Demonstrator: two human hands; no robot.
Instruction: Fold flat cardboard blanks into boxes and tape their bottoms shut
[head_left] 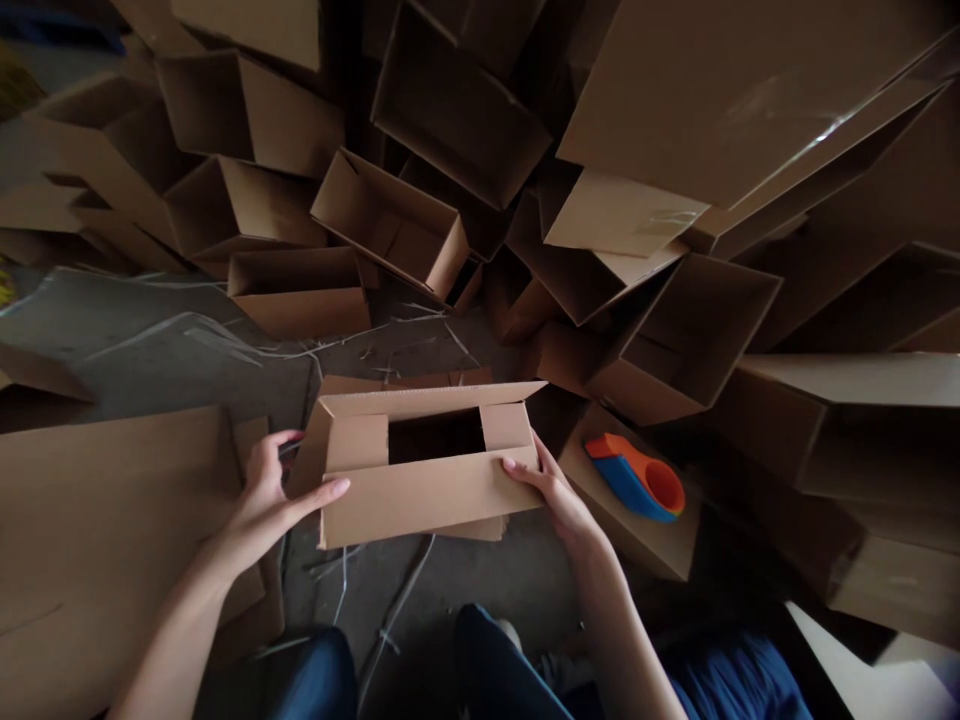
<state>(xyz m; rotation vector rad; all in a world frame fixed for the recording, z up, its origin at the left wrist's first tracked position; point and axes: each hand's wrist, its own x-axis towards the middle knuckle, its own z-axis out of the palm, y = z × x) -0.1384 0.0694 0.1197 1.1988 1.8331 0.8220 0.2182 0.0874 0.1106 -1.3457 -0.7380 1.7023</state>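
I hold a small brown cardboard box (420,490) over the floor in front of my knees. Its two short end flaps are folded in and the long flaps stand out, leaving a dark gap in the middle. My left hand (274,490) grips the box's left end, thumb on the near flap. My right hand (544,490) presses on the right end with fingers laid along the near flap's edge. An orange and blue tape dispenser (637,480) lies on a box just right of my right hand.
A heap of open, assembled cardboard boxes (390,220) fills the far side and the right. Flat cardboard sheets (97,530) lie at the left. The grey floor (150,340) is strewn with thin plastic strips. My legs in blue trousers (495,670) are at the bottom.
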